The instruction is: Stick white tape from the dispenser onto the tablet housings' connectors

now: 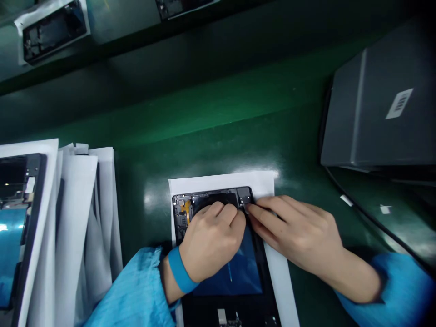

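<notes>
An opened black tablet-like device [269, 295] with a blue film inside lies on a white sheet [281, 272]. Over its upper middle my left hand [214, 236] is closed, knuckles up, its fingertips and whatever they hold hidden beneath it. My right hand [296, 227] comes in from the right, its fingers drawn together, with the fingertips at the device's upper right corner. Whether anything small is between them I cannot make out. An orange flex strip [187, 210] shows at the device's upper left.
White sheets with similar devices between them [73, 218] stand at the left, another opened device [15, 254] in front. A grey box [381, 104] and a black cable [374, 222] are at the right. More devices [54, 32] sit on a raised ledge at the back.
</notes>
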`<action>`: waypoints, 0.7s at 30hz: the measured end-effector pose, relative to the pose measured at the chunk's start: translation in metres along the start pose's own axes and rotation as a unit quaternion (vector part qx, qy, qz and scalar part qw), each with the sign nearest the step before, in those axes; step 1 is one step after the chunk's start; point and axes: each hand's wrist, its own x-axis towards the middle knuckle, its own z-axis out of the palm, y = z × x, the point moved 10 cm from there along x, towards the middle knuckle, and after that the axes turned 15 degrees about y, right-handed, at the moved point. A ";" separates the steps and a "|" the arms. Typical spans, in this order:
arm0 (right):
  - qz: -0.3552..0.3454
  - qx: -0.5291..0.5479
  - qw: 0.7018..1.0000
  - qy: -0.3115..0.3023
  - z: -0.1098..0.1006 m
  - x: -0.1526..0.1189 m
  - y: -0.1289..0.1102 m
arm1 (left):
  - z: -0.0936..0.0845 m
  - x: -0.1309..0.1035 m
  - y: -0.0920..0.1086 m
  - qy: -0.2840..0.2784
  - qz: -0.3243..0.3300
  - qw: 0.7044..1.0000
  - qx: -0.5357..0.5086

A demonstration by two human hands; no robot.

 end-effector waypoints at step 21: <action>0.004 -0.044 0.998 -0.041 0.002 -0.023 -0.025 | 0.009 -0.004 -0.004 -0.034 0.002 0.999 0.027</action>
